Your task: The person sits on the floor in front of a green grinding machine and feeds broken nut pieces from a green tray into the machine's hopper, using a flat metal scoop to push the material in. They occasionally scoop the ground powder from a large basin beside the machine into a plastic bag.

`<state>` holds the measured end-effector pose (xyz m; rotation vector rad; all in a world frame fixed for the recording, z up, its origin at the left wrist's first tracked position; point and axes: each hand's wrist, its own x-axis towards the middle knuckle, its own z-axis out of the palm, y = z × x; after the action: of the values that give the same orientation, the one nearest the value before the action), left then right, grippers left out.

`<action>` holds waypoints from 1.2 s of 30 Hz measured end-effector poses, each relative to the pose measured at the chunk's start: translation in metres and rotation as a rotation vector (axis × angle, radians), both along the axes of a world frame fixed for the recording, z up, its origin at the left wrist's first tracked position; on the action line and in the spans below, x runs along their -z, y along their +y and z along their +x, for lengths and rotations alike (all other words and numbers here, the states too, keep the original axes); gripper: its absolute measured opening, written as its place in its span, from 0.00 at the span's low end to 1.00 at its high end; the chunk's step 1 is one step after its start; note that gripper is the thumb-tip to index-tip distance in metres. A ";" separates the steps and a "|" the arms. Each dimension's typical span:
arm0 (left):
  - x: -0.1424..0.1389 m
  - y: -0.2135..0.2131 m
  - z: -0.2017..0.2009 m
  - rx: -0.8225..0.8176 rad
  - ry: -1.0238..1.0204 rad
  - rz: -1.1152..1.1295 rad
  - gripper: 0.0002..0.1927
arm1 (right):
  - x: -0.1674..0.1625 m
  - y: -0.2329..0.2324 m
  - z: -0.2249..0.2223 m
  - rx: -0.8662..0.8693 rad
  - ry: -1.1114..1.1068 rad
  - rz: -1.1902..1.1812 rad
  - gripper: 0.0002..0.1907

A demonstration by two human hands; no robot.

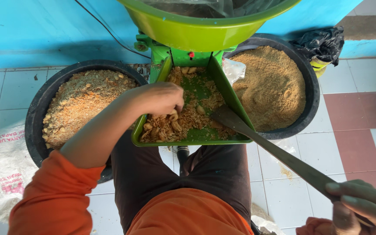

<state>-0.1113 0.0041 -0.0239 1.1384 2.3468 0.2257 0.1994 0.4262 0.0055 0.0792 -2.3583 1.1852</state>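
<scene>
My left hand [158, 98] is curled over the left side of a green tray [223, 89], fingers closed in the pile of crushed peanuts and husks [177, 124] lying on it. My right hand [362, 206] grips the handle of a long dark metal spatula [266, 143] at the bottom right. The spatula's blade rests on the tray's right side among the crumbs. The tray slopes out from a green grinding machine [181, 56] with a lime-green hopper bowl [205, 26] above it.
A black tub [38, 113] of coarse crushed peanut stands on the left. Another black tub [307, 69] of fine brown meal stands on the right. A white sack [5, 169] lies on the tiled floor at left. A black plastic bag [320, 43] sits by the blue wall.
</scene>
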 end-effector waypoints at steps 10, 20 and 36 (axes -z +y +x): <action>0.024 0.010 -0.022 -0.204 0.471 0.163 0.16 | 0.020 -0.017 0.005 0.061 0.047 -0.027 0.12; 0.020 -0.019 0.023 -0.305 0.701 0.173 0.16 | -0.016 -0.148 -0.107 -0.279 0.095 0.365 0.12; 0.012 -0.030 0.059 -0.421 0.417 0.201 0.10 | -0.030 -0.226 -0.123 -0.312 0.313 0.411 0.17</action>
<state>-0.0525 -0.0261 -0.0355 0.8208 2.9833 0.4126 0.0763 0.2005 0.0359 0.7392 -2.3167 0.7272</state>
